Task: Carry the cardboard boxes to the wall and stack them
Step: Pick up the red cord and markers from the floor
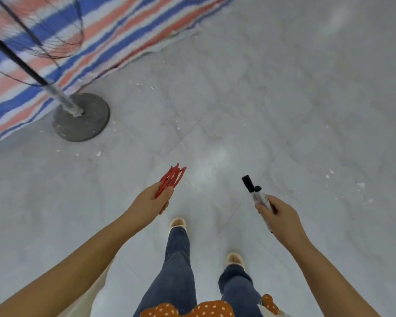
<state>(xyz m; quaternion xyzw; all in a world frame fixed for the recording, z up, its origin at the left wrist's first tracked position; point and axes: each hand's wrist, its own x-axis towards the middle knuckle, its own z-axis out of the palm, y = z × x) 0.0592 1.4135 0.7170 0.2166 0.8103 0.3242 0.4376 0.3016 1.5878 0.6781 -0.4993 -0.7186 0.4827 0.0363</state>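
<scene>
Two bare hands are held out over a pale grey tiled floor (284, 99), seen from above. The left hand (150, 203), just left of the frame's centre, is clenched around a bundle of red loops (172, 178), which look like rubber bands; the bundle is pinched between thumb and fingers and sticks out toward the upper right of the hand. The right hand (278, 216), right of centre, is curled around two markers (256, 194) held side by side, their black caps pointed up and to the left above the fingers, and a thin dark tip is seen below the hand.

No cardboard box is shown anywhere in the frame, so the place of the boxes cannot be told, and no wall can be seen either.

Between the forearms, in the lower middle, two legs in blue jeans (178, 271) are seen, with light open-toed shoes (178, 223) on the floor, one foot set ahead of the other. An orange cloth with white dots (192, 311) is visible at the bottom edge.

In the upper left, a striped sheet of blue, white and orange-red (114, 35) is spread on the floor. At its edge a round dark base (89, 124) rests on the tiles, and a dark pole (21, 62) rises from it toward the left edge of the frame, with a black net (55, 24) hung from it. Small white specks are scattered over the floor.
</scene>
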